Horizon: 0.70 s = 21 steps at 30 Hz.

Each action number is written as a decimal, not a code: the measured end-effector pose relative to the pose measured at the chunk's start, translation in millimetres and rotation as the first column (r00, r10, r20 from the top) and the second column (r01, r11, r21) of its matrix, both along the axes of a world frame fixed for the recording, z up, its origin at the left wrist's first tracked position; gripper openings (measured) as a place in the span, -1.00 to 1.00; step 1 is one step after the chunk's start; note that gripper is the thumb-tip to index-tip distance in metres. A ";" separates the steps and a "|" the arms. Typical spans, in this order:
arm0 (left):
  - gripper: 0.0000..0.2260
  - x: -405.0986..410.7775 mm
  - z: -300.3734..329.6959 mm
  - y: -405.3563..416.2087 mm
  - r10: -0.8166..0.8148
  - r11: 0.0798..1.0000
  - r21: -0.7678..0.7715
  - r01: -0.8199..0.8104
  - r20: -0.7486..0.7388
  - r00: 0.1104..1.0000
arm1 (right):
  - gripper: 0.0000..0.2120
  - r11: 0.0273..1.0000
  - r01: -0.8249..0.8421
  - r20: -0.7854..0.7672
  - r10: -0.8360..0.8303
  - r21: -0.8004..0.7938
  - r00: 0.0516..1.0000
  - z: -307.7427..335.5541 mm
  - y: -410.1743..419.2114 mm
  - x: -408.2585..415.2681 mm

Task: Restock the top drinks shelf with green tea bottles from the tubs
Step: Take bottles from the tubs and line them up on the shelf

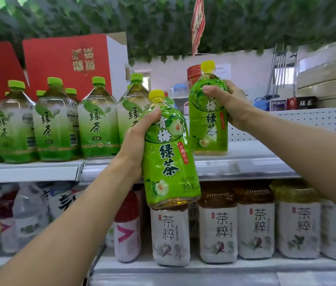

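Note:
My left hand (137, 139) grips a green tea bottle (169, 162) with a yellow cap, held tilted in the air in front of the top shelf (245, 159). Its base hangs below the shelf edge. My right hand (230, 102) holds a second yellow-capped green tea bottle (208, 124) by its shoulder; that bottle stands upright with its base on or just above the shelf. The tubs are out of view.
A row of green-capped green tea bottles (99, 120) fills the shelf's left part, with red cartons (66, 60) behind. To the right the shelf surface is bare, backed by a white pegboard panel (307, 120). Below stand white-labelled tea bottles (217, 230) and water bottles (29, 213).

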<state>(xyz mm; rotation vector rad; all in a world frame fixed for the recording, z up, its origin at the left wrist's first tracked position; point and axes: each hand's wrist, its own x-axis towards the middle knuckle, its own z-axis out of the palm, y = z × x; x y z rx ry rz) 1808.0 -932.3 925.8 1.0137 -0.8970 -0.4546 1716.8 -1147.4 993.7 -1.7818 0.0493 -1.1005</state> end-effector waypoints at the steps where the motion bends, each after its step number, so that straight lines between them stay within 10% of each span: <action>1: -0.58 0.3 0.0 -0.5 -0.010 1.000 -0.002 0.010 -0.001 1.000 | -0.50 1.000 -0.015 -0.028 0.015 -0.010 1.000 0.7 -0.4 -0.2; 7: -0.55 3.2 1.8 -4.7 -0.030 1.000 0.009 0.030 -0.019 0.999 | 0.09 0.923 0.200 -0.431 -0.335 -0.329 0.838 -20.1 4.8 -25.2; 14: -0.57 1.7 3.9 -7.7 0.000 0.999 0.032 0.000 0.001 1.000 | -0.52 0.946 0.144 -0.449 -0.267 -0.290 0.853 -33.8 -2.2 -15.3; 21: -0.56 4.9 2.0 -7.6 -0.020 1.000 0.007 0.020 -0.005 1.000 | -0.15 0.959 0.119 -0.556 -0.248 -0.258 0.793 -25.6 -26.5 29.2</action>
